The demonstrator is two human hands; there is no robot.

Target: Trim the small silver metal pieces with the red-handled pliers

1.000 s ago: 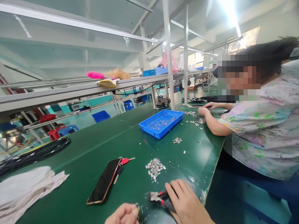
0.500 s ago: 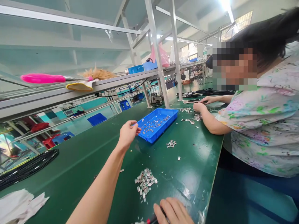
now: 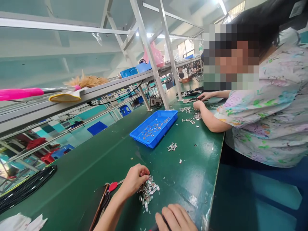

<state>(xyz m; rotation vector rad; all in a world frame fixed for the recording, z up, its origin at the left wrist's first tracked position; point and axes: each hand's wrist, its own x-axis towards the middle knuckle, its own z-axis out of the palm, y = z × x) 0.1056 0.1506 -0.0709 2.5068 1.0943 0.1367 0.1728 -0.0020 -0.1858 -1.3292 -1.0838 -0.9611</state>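
Note:
My left hand [image 3: 136,179] is at the upper edge of a pile of small silvery metal pieces [image 3: 149,191]. Its thumb and fingers are pinched together over the pieces, and whatever lies between the fingertips is hidden. At the bottom edge of the view, my right hand [image 3: 176,218] is wrapped round a dark tool handle with a bit of red [image 3: 155,227]; the rest of the tool is out of sight. Farther along the green table stands a blue tray [image 3: 154,145] with many small pieces scattered on its bottom. A smaller cluster of metal pieces [image 3: 172,147] lies in front of it.
A co-worker in a flowered shirt [image 3: 267,118] sits at the right, arms on the table by more metal pieces. Left of my forearm lie a key with a red head [image 3: 112,186] and a dark case [image 3: 96,199]. Black cable coils [image 3: 31,183] and a shelf with a pink-handled brush [image 3: 21,93] are left.
My left hand has moved from the blue tray's near corner back to the pile of metal pieces. My right hand stays around its tool. The view has shifted a little.

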